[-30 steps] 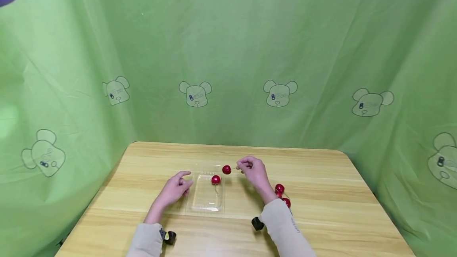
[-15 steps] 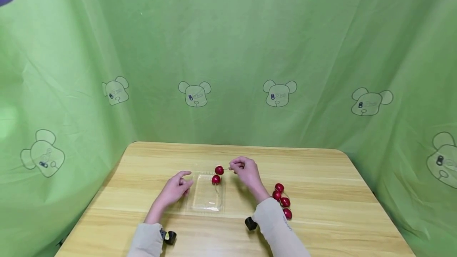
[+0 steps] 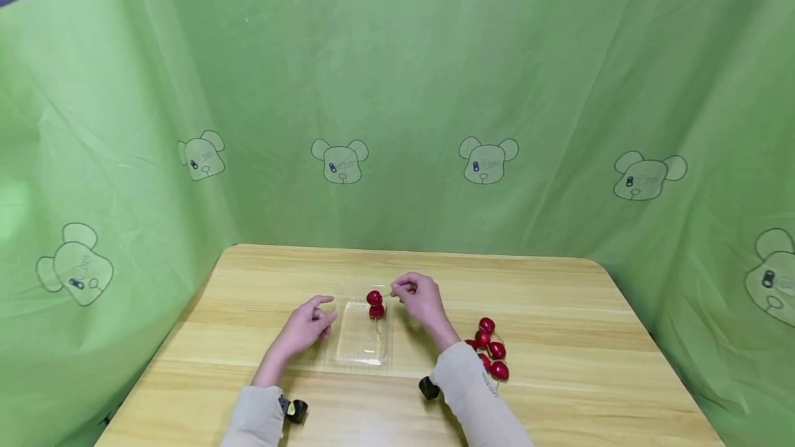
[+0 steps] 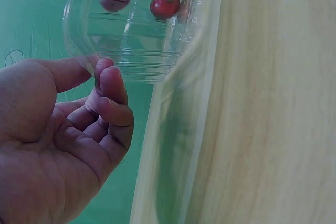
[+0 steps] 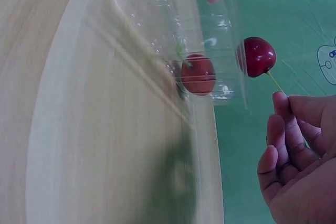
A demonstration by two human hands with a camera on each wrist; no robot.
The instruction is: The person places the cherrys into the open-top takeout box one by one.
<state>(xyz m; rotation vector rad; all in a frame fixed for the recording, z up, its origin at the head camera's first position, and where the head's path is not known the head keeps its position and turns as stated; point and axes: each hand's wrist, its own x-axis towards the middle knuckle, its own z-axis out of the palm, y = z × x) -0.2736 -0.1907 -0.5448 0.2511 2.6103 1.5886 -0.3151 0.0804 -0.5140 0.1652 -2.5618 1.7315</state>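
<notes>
A clear plastic box [image 3: 357,362] stands on the table, one red cherry [image 3: 376,312] with a stem inside it. My left hand [image 3: 303,326] is at the box's left side; in the left wrist view its thumb and forefinger pinch the rim [image 4: 90,62]. Between thumb and forefinger, my right hand [image 3: 422,301] holds a second cherry [image 3: 373,297] by its thin stem. That dark red cherry [image 5: 257,57] hangs at the far right part of the box, above the rim, close to the one inside. Whether the two cherries touch is unclear.
Several loose cherries [image 3: 497,350] lie in a cluster on the wooden table [image 3: 577,336], right of my right forearm, partly hidden by the sleeve. A green patterned curtain [image 3: 410,212] surrounds the table at the back and sides.
My right hand has moved left, carrying the cherry by its stem from beside the box to over it. More of the loose cherries show now. The left hand and box stay put.
</notes>
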